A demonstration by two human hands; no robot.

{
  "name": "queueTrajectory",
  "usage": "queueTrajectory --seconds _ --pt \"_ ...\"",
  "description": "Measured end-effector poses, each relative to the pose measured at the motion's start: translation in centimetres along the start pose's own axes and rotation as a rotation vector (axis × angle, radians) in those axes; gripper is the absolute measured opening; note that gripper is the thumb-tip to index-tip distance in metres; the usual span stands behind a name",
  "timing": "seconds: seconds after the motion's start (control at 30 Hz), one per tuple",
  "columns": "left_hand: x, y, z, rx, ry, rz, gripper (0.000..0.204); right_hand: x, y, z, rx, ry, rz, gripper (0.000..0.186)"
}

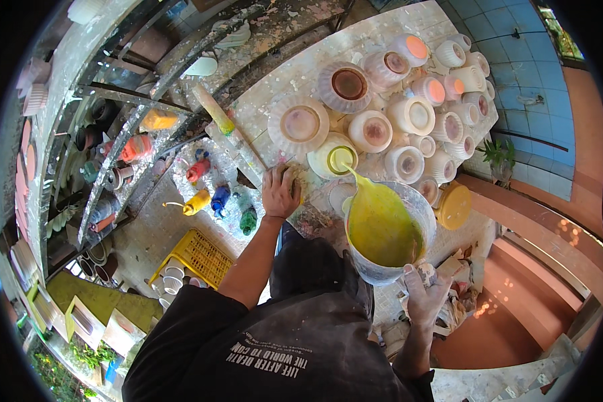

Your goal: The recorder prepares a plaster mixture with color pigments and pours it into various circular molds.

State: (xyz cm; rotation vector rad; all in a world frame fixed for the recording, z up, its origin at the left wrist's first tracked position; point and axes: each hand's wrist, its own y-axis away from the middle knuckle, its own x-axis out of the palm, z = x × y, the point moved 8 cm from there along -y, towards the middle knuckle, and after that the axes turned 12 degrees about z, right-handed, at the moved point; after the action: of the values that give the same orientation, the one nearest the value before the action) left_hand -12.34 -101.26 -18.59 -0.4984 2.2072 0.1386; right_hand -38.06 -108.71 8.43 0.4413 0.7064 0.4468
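Note:
My right hand (425,298) grips a translucent plastic jug (427,208) at its near side; the handle is mostly hidden by my fingers. The jug is tilted, and yellow-green liquid (382,224) runs from its lip in a thin stream. The stream falls into the round opening of a white plaster mold (318,161), whose opening is ringed with the same yellow-green. My left hand (280,193) rests on the table's near edge, left of the mold, fingers apart and holding nothing.
Many white molds (372,130) crowd the table (261,94), some filled pinkish or orange. A yellow-tipped stick (222,120) lies at its left. Colored bottles (220,199) stand lower left, near a yellow crate (204,258) with white pots. A yellow round lid (454,204) sits right of the jug.

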Motion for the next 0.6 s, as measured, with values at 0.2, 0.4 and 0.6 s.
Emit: queueTrajectory --seconds 0.2,0.4,0.6 --pt "-0.11 -0.08 -0.03 0.003 -0.002 0.003 0.038 -0.08 -0.12 -0.27 0.006 0.005 0.001 0.027" --pt "0.10 -0.03 0.05 0.008 0.002 0.000 0.039 -0.05 -0.08 -0.56 0.026 0.011 -0.010 0.027" --pt "0.10 -0.01 0.02 0.015 -0.001 -0.003 0.039 0.01 -0.18 -0.54 0.010 0.014 -0.004 0.026"
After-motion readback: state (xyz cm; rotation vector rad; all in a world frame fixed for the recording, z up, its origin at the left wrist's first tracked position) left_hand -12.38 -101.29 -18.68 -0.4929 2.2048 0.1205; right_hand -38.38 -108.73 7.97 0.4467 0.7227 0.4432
